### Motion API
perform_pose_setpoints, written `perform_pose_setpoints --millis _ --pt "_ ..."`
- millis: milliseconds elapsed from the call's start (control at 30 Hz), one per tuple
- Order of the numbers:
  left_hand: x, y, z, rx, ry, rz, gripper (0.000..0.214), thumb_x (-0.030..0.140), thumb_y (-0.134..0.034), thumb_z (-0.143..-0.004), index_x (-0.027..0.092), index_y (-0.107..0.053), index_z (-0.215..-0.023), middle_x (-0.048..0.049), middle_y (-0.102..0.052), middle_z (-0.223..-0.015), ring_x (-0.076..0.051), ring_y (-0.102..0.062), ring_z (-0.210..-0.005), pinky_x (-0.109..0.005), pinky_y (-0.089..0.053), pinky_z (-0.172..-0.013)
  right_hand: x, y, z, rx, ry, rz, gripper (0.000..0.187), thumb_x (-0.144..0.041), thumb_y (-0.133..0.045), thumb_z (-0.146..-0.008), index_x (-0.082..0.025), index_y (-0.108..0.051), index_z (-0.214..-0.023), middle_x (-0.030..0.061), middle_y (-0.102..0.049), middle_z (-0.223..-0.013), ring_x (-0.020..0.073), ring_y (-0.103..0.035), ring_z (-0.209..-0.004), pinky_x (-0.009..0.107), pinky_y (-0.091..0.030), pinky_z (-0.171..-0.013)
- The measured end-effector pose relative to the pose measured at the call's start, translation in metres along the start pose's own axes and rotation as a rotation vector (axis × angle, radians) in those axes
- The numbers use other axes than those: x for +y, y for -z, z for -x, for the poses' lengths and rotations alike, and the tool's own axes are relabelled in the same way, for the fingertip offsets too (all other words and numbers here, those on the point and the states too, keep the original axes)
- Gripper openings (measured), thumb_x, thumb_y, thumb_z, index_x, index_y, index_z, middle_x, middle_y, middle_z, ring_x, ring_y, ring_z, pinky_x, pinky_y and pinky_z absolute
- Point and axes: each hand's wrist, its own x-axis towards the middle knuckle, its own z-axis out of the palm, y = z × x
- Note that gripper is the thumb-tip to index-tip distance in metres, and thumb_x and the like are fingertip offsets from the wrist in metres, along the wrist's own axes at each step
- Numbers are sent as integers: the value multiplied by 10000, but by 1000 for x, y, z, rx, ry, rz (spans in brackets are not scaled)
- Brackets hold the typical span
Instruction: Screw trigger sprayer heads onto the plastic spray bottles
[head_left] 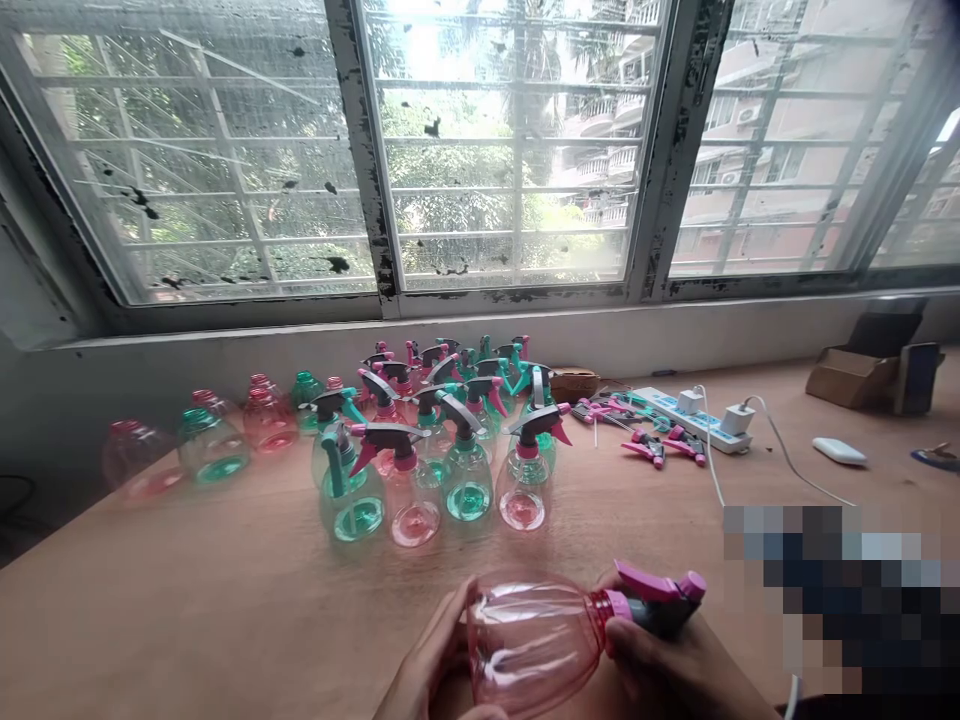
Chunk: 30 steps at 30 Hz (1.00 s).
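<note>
At the table (225, 610), the pink bottle (532, 635) is held sideways at the frame's lower centre. The left hand (433, 645) cups its wide end; a firm hold, without denting it, should prevent turning. The right hand (667, 668) grasps the spray head (664, 610), thumb beside the collar (618, 605); keeping this square to the neck (601, 612) should help it seat evenly.

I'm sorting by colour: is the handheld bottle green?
No, the held bottle is see-through pink, its spray head pink and dark grey.
</note>
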Motion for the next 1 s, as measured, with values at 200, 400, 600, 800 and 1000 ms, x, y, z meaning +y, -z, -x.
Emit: perform_pose_setpoints --millis 200,400,600,800,1000 --pt "-1 0 -5 -21 -61 -140 1050 496 -828 -812 347 -189 -1632 -118 -462 -1572 -334 -621 -1252 -437 -471 -1100 -2 -3 1 50 8 -89 393 -531 -828 -791 -171 -678 -844 -50 -580 -563 101 -469 -474 250 -301 -489" --pt "-5 -3 -2 -7 -29 26 1022 544 -818 -809 278 -262 -1624 -136 -473 -1581 -372 -540 -1371 -473 -399 -1180 -2 -2 0 30 -5 -17 430 -568 -809 -788 -168 -653 -798 -33 -581 -542 119 -479 -489 266 -302 -510" --pt "-5 -1 -6 -20 -33 -93 1084 515 -838 -797 336 -175 -1636 -128 -501 -1552 -346 -627 -1258 -463 -470 -1111 -4 -2 0 26 -9 -11 436 -577 -798 -794 -165 -661 -762 -29 -568 -570 115 -481 -498 259 -309 -505" --pt "1 -2 -4 -17 -7 -58 1122 507 -839 -799 336 -125 -1647 -130 -475 -1566 -360 -611 -1280 -486 -443 -1137 -5 -5 1 63 -28 -54 451 -584 -842 -744 -178 -651 -793 -32 -587 -564 113 -487 -489 257 -336 -495" --pt "5 -4 -1 -8 18 -5 997 481 -843 -808 321 -285 -1618 -115 -535 -1537 -361 -581 -1323 -500 -401 -1180 -2 -3 0 30 -12 -35 444 -572 -825 -769 -165 -651 -781 -26 -582 -548 110 -483 -490 254 -311 -502"
